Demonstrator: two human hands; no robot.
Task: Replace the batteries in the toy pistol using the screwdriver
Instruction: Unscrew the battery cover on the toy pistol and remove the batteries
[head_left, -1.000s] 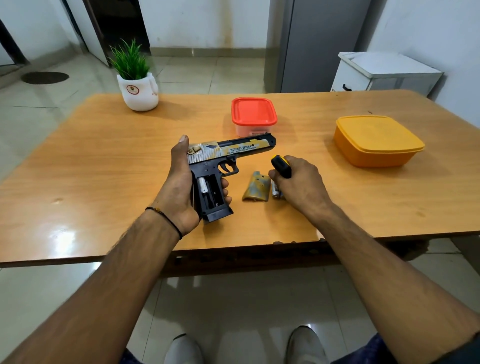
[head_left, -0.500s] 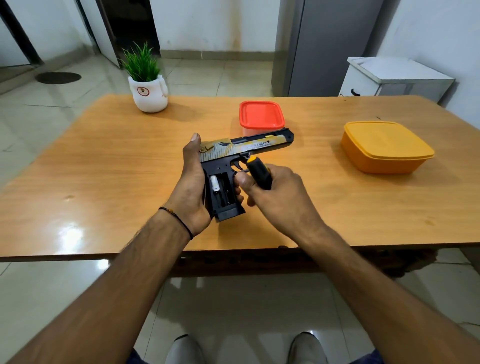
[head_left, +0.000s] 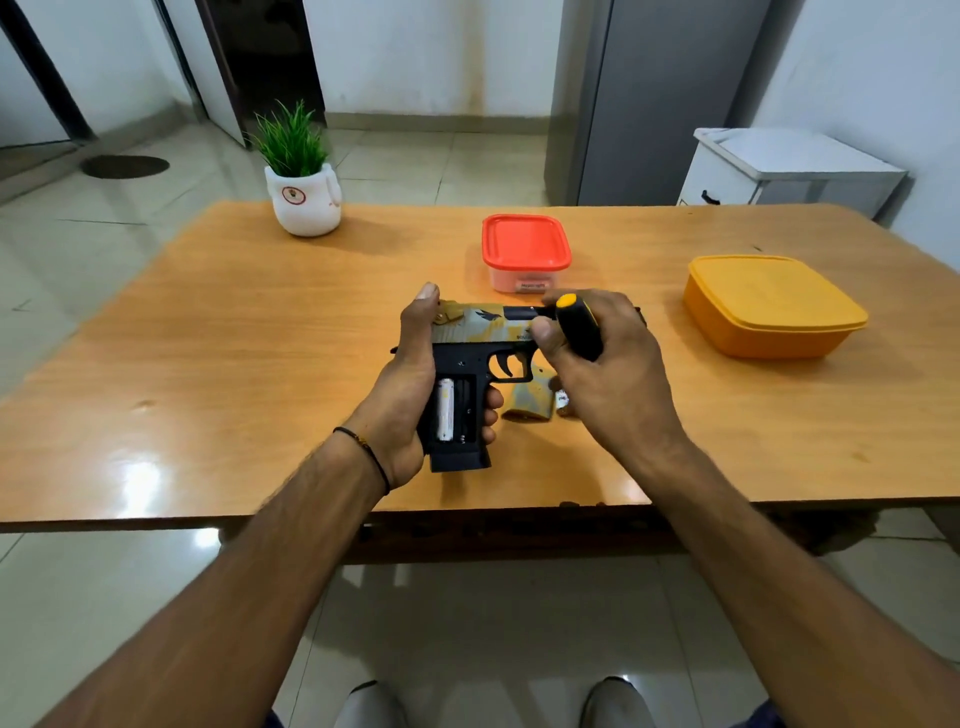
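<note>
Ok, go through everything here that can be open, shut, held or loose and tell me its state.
toy pistol, grip compartment open, one battery seated, other slot looks empty.
grip cover, off, lying on the table.
screwdriver, gripped in the right hand.
left hand, holds the pistol grip.
red-lidded box, lid on.
orange box, lid on.

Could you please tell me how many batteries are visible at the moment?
2. One white battery sits in the toy pistol's open grip; a second battery lies on the table, mostly hidden under the right hand. More may be hidden there.
</note>
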